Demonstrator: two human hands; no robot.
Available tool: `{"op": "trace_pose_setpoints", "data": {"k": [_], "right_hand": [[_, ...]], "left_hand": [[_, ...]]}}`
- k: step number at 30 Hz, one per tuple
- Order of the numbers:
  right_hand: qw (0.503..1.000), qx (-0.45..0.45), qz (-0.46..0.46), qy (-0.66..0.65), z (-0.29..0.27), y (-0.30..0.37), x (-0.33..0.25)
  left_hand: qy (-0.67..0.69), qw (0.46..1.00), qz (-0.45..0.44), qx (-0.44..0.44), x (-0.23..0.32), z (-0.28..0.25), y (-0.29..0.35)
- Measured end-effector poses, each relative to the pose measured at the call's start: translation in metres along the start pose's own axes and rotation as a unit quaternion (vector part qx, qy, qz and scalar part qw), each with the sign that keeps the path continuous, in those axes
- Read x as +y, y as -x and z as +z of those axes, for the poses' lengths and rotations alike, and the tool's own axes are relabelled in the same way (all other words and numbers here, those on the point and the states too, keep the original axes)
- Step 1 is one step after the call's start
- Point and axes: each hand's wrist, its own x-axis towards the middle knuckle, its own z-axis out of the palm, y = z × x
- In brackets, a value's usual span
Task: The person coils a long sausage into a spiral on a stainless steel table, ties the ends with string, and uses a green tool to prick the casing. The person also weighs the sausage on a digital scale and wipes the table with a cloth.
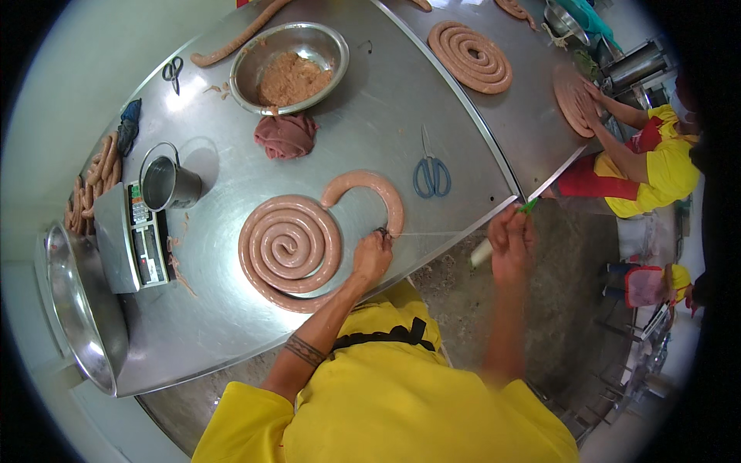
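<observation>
Steel table (370, 131) bears coiled sausage (289, 247), rough floor (463, 285) below.

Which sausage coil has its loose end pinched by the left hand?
The big coil at the near table edge, beside the scale. The left hand pinches its tail; the other two coils lie on the far table by a co-worker.

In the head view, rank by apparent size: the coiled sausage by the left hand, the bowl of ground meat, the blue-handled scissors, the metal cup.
1. Coiled sausage
2. Bowl of ground meat
3. Metal cup
4. Blue-handled scissors
Cup and scissors look close; fisheye bending makes that order unsure.
</observation>
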Motion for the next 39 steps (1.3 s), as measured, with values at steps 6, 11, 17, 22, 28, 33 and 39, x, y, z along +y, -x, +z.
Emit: {"op": "trace_pose_setpoints", "data": {"k": [6,11,17,22,28,33,39], "right_hand": [[0.881,-0.110,0.292,0.356,-0.023,0.036,0.096],[0.654,-0.434,-0.054,0.617,0.058,-0.039,0.115],[0.608,-0.395,-0.204,0.658,0.132,-0.013,0.069],[0.952,-0.214,0.013,0.218,0.082,-0.059,0.063],[0.958,-0.130,0.217,-0.134,0.004,-0.125,0.066],[0.990,-0.084,0.098,0.048,0.041,-0.168,0.043],[0.812,-0.210,0.296,0.457,0.071,-0.058,0.140]], "left_hand": [[0.148,0.988,-0.036,-0.021,0.001,-0.016,0.011],[-0.062,0.922,0.320,0.210,-0.012,-0.034,0.017],[0.227,0.970,-0.011,-0.086,-0.008,-0.050,0.037],[0.110,0.989,0.049,-0.082,0.004,-0.055,0.053],[-0.025,0.982,0.178,-0.048,-0.033,-0.068,0.083],[-0.092,0.983,0.086,-0.131,-0.062,-0.062,0.124],[-0.035,0.978,0.132,0.158,-0.101,-0.114,0.148]]}}
